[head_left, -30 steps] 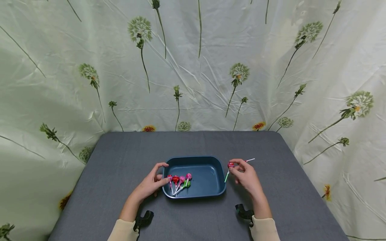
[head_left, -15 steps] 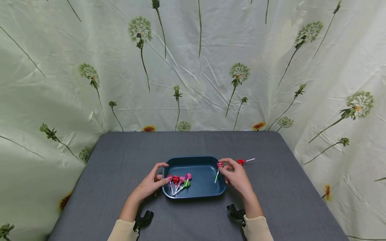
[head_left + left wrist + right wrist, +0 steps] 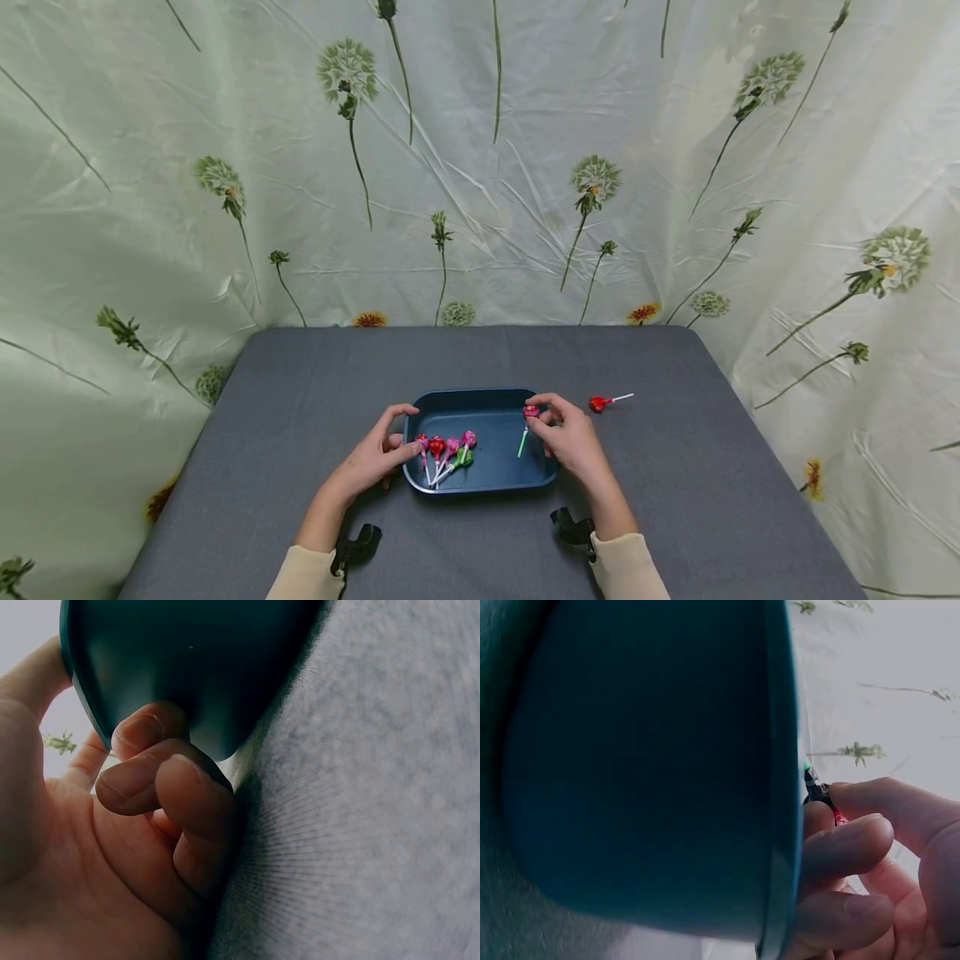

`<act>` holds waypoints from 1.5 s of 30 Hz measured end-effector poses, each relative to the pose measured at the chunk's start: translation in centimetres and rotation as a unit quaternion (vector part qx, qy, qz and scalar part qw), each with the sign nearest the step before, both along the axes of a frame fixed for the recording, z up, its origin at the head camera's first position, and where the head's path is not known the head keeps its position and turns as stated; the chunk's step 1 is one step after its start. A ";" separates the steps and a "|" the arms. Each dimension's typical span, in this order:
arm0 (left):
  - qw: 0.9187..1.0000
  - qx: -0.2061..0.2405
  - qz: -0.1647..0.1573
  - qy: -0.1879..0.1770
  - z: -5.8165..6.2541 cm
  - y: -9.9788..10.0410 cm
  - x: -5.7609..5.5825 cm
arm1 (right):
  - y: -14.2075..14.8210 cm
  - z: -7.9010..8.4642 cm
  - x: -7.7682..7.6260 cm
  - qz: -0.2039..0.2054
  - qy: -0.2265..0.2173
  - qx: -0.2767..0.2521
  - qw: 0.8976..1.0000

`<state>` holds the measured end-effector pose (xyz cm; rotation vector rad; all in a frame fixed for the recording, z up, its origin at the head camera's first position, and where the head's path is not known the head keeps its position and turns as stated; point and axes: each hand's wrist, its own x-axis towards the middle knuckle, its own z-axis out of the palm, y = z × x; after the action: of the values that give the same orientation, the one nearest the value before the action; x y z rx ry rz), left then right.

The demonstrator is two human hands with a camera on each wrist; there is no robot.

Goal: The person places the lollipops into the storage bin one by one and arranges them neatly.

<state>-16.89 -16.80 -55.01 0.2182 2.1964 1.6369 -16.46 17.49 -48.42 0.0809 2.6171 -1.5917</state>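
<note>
At the tray's left end, my left hand (image 3: 367, 463) holds the dark blue tray (image 3: 498, 467), thumb over the rim. In the left wrist view, the curled fingers (image 3: 199, 799) lie against the tray's outer wall (image 3: 195, 652). Over the tray's right part, my right hand (image 3: 576, 446) pinches a red-and-pink lollipop (image 3: 530, 412) by its head, its green-tipped stick slanting down. The tray wall (image 3: 652, 780) hides much of that hand (image 3: 877, 862) in the right wrist view. Several lollipops, red and pink (image 3: 437, 447) and one green (image 3: 465, 457), lie at the tray's left end.
One red lollipop (image 3: 597, 404) with a white stick lies on the grey tablecloth (image 3: 315, 375) behind and to the right of the tray. A flower-printed curtain (image 3: 495, 208) hangs behind and beside the table.
My right hand has carried the lollipop leftward from beside the tray to over its right part, uncovering the red lollipop on the table. The left hand has stayed on the tray.
</note>
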 end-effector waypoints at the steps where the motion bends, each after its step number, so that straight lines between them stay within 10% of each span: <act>1: 1.000 -0.001 0.000 0.000 0.0 0.0 0.0 | -0.2 0.0 0.0 0.003 0.001 0.002 1.000; 45: 1.000 0.000 0.002 0.005 -0.2 0.0 -0.1 | -4.9 -1.7 -0.7 0.106 -0.037 0.068 0.991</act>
<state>-16.97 -16.77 -55.21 0.2223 2.2063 1.6424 -17.16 12.64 -50.10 -0.1245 2.5749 -1.3183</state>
